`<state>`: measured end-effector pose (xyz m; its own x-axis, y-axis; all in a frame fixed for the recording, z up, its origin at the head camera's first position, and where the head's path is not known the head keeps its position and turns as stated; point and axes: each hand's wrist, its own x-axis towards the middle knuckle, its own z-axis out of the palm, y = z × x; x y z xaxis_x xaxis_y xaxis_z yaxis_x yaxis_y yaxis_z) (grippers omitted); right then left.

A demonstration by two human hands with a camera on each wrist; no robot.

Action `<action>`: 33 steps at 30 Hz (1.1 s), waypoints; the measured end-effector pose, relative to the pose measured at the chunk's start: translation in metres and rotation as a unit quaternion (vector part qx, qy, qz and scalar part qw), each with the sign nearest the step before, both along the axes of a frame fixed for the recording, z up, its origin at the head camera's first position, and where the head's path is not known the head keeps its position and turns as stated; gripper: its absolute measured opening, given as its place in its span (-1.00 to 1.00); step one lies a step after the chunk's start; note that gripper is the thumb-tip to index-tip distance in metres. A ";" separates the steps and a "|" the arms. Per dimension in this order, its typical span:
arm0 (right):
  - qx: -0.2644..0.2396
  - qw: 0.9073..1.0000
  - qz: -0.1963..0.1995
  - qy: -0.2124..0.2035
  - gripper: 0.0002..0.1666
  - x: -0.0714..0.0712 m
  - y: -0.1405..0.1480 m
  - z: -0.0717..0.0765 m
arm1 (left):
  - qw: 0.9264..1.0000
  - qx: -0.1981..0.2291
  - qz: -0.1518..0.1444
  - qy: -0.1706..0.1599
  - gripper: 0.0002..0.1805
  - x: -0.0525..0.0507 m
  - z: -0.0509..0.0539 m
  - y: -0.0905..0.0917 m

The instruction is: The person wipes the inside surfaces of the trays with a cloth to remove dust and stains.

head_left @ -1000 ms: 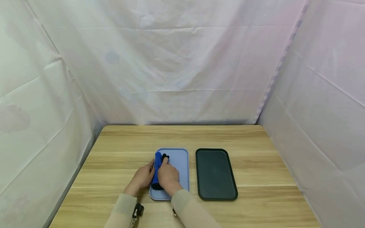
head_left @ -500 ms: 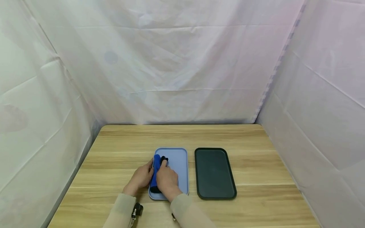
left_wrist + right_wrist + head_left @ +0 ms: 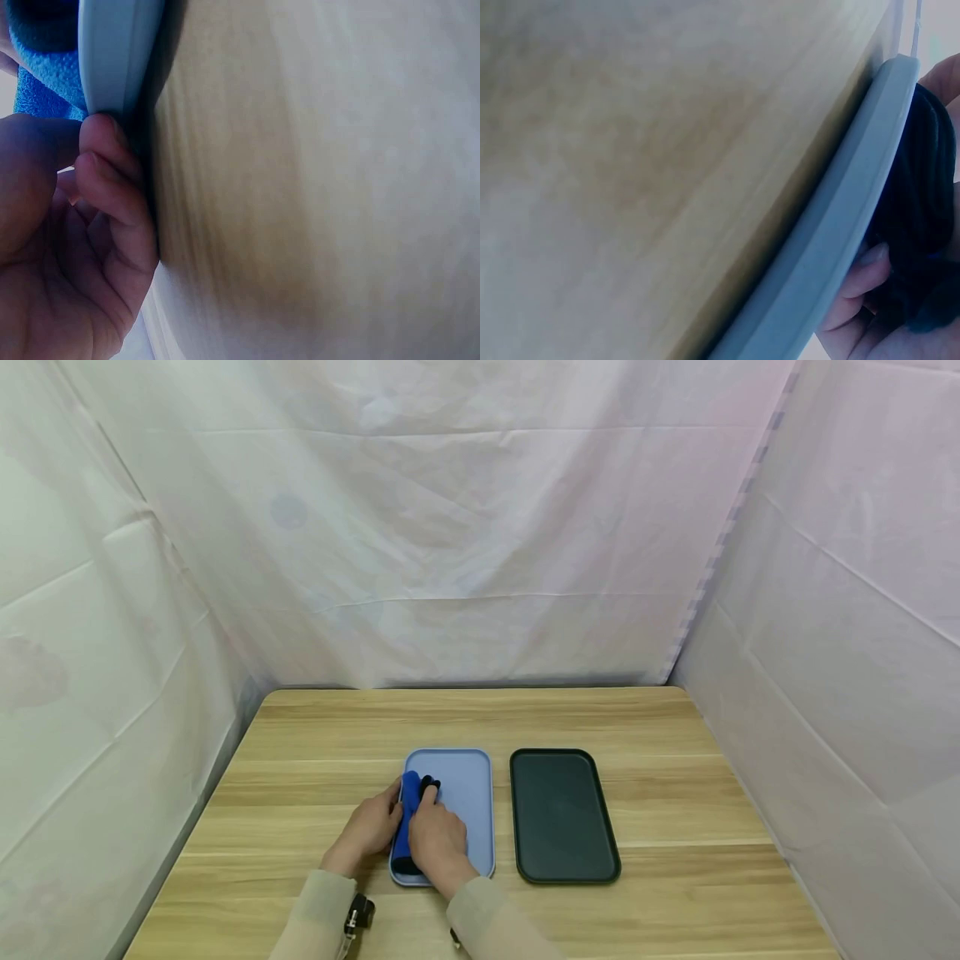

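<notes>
A blue and black fuzzy cloth piece (image 3: 403,831) lies lengthwise along the left side of the light blue tray (image 3: 472,810). Black finger-like tips show at its far end, so it may be a glove, though its kind is not certain. My right hand (image 3: 438,835) grips the dark part of the cloth, its index finger stretched towards the tips. In the right wrist view, curled fingers surround the dark folds (image 3: 922,187). My left hand (image 3: 372,825) holds the tray's left edge; the left wrist view has fingertips against the outer rim and the thumb by the blue cloth.
A dark green tray (image 3: 566,818) lies just right of the blue tray, with a narrow gap between them. Both rest on a wooden table (image 3: 697,818). Pale cloth curtains (image 3: 480,527) hang behind and along both sides.
My right hand and the cloth have slid a little towards me along the tray. The left hand stays at the tray's edge, and the trays have barely shifted in view.
</notes>
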<state>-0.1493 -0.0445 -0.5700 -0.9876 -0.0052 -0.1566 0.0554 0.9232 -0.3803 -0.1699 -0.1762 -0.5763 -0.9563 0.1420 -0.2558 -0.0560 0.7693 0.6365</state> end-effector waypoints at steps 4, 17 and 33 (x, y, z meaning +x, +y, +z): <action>0.001 1.000 -0.001 0.001 -0.39 0.002 0.000 0.000 | 1.000 0.006 0.000 0.000 -0.38 0.000 0.000 0.000; -0.021 1.000 0.015 0.003 -0.42 0.006 0.010 0.000 | 1.000 0.003 -0.002 -0.002 -0.37 0.000 0.000 0.001; -0.004 0.999 0.041 -0.015 -0.28 0.007 0.025 0.001 | 1.000 0.017 0.009 -0.018 -0.36 0.000 -0.001 0.001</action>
<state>-0.1427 -0.0199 -0.5686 -0.9788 -0.0874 -0.1853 -0.0089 0.9218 -0.3876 -0.1699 -0.1749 -0.5769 -0.9492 0.1345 -0.2846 -0.0922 0.7457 0.6599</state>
